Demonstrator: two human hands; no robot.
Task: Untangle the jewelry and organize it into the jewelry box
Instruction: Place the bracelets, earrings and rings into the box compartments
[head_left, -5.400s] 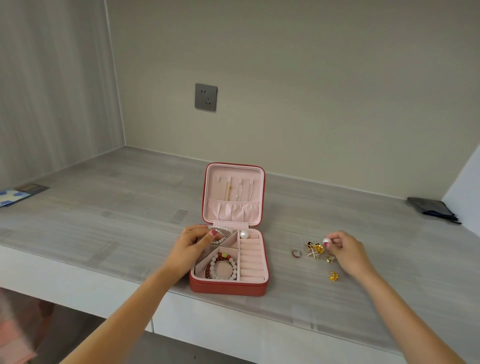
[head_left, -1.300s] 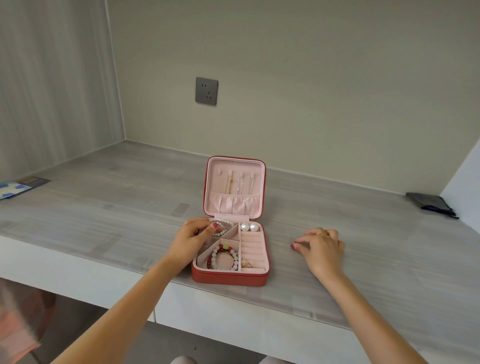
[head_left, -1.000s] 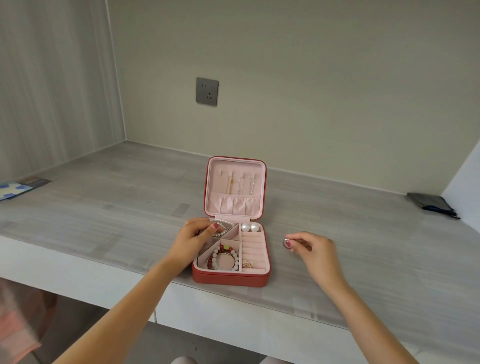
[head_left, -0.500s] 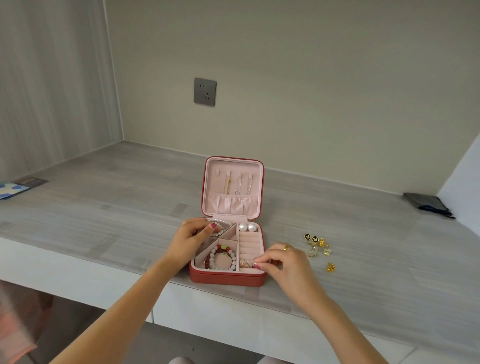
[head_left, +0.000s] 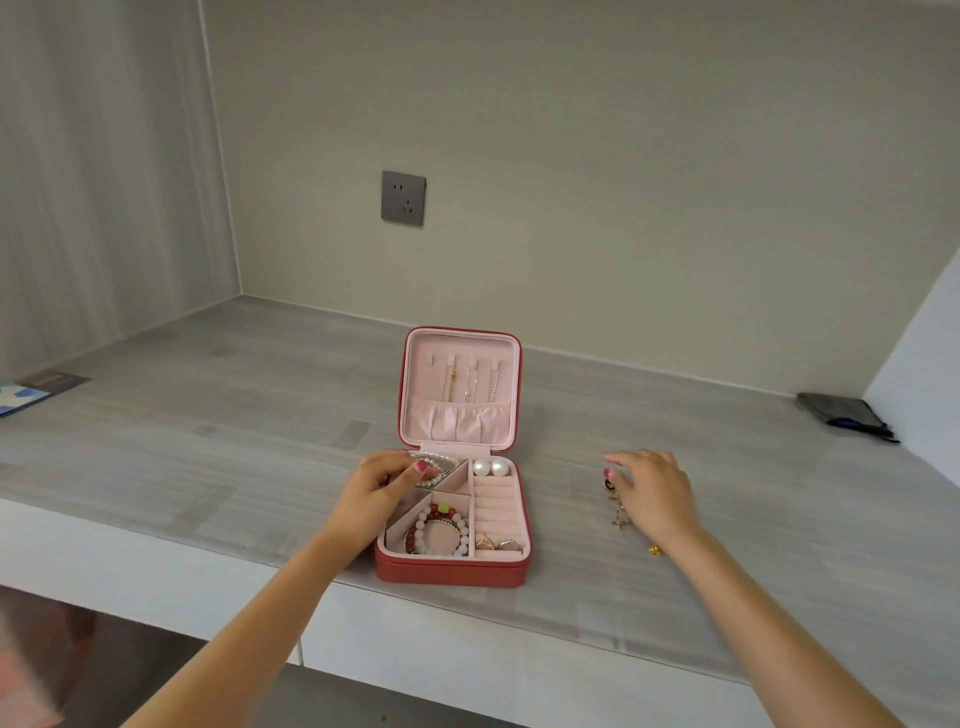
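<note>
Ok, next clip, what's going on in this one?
A person is sorting jewelry into an open red jewelry box on a grey counter. The left hand rests at the box's back-left compartment, fingers on a pearl bracelet. The right hand reaches over a few small gold pieces lying loose on the counter to the box's right. Already in the box: two pearl earrings, a beaded bracelet, two rings, and chains hung in the lid.
</note>
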